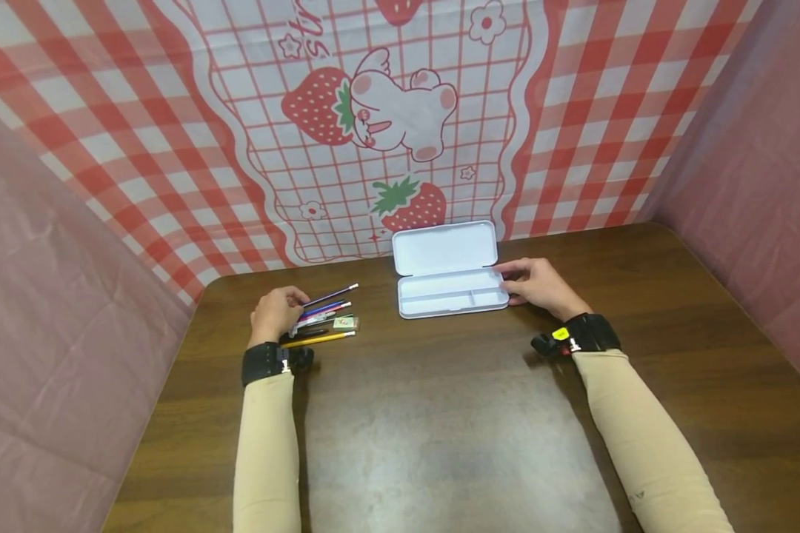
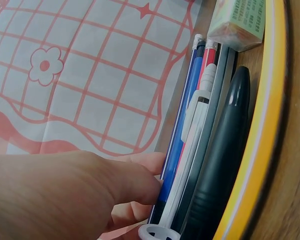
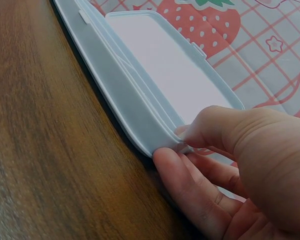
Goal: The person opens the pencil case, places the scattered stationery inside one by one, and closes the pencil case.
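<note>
My left hand (image 1: 275, 317) is at the left end of a bundle of stationery, its thumb and fingers pinching a slim striped pencil (image 1: 333, 295) with a white eraser end. Beside that pencil lie a blue pen (image 2: 182, 142), a white pen (image 2: 192, 135), a black pen (image 2: 222, 150) and a yellow pencil (image 1: 320, 340). A white pencil case (image 1: 433, 305) stands unfolded at the table's back, its compartments bare and its lid (image 1: 445, 248) raised. With the thumb over the rim and fingers outside, my right hand (image 1: 540, 287) grips the case's right end.
A small wrapped eraser (image 1: 345, 323) sits by the pens' right ends. Behind the brown wooden table (image 1: 440, 414) hangs a red-and-white checked cloth (image 1: 573, 111) with strawberries, close to the case's lid. Pink cloth (image 1: 47, 296) hangs on both sides.
</note>
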